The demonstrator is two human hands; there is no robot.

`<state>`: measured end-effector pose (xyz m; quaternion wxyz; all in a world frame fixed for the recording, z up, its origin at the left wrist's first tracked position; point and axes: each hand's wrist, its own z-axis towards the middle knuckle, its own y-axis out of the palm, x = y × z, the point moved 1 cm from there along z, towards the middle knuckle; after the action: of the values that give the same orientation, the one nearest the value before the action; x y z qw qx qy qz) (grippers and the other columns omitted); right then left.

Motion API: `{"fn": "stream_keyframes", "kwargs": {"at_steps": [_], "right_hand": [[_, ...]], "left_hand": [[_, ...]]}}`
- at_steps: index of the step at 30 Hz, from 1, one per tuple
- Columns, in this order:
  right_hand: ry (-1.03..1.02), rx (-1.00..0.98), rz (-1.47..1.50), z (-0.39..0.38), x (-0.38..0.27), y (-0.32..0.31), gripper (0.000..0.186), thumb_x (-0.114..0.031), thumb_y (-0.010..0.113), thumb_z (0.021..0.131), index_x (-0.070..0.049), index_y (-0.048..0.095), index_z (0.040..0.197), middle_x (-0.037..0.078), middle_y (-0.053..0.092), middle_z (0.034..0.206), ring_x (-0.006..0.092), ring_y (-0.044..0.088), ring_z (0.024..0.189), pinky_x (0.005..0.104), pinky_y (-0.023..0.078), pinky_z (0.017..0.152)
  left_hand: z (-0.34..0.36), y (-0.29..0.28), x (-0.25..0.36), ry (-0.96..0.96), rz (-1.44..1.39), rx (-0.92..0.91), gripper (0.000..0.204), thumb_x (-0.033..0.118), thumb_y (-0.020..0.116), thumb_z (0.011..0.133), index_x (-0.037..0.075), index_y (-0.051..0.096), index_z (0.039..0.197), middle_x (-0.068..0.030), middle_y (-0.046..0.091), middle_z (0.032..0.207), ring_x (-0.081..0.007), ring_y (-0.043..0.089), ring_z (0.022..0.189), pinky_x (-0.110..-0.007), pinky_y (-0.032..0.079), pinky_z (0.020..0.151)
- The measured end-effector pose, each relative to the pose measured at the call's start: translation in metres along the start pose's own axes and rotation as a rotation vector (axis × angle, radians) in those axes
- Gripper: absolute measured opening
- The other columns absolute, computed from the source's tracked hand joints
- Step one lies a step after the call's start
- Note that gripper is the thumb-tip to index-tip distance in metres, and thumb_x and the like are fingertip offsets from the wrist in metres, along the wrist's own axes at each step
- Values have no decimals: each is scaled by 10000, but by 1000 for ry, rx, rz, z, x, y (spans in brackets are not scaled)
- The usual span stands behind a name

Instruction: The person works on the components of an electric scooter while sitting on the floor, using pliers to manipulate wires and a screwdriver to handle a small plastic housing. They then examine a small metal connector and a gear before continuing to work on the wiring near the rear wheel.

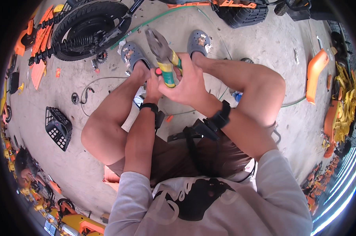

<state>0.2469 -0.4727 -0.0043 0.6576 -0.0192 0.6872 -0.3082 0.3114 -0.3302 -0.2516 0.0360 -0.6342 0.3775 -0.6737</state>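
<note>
1. Above the grey concrete floor point(288, 45), between the person's bent legs, the steel pliers with yellow-and-green grips point(161, 50) slant forward and left.
2. The right hand point(188, 82) has its fingers wrapped round those grips.
3. The left hand point(153, 89) is just beside, partly hidden; I can't tell how its fingers stand.
4. Leftward sits a black perforated plastic basket point(58, 128).
</note>
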Motion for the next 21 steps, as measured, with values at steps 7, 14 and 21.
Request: {"fn": "stream_keyframes", "kwargs": {"at_steps": [7, 14, 21], "right_hand": [[241, -162, -358, -6, 34, -31, 518, -262, 704, 640, -12, 497, 1044, 205, 620, 827, 386, 634, 779, 442, 506, 686], [542, 241, 311, 27, 40, -32, 415, -242, 718, 661, 40, 536, 904, 111, 606, 703, 204, 601, 652, 353, 481, 611], [606, 325, 464, 29, 47, -37, 362, -237, 719, 669, 39, 546, 828, 83, 596, 692, 167, 573, 613, 325, 472, 569]], "left_hand": [[-6, 0, 48, 111, -80, 121, 317, 129, 621, 867, 7, 446, 1101, -244, 640, 935, -447, 618, 877, -480, 493, 758], [6, -27, 61, 49, -125, 212, 266, 53, 623, 874, -48, 452, 1051, -174, 682, 873, -257, 699, 830, -329, 534, 704], [18, -34, 81, 38, -123, 351, 280, 121, 682, 844, -39, 532, 1019, -157, 683, 884, -229, 680, 815, -325, 516, 726]]}}
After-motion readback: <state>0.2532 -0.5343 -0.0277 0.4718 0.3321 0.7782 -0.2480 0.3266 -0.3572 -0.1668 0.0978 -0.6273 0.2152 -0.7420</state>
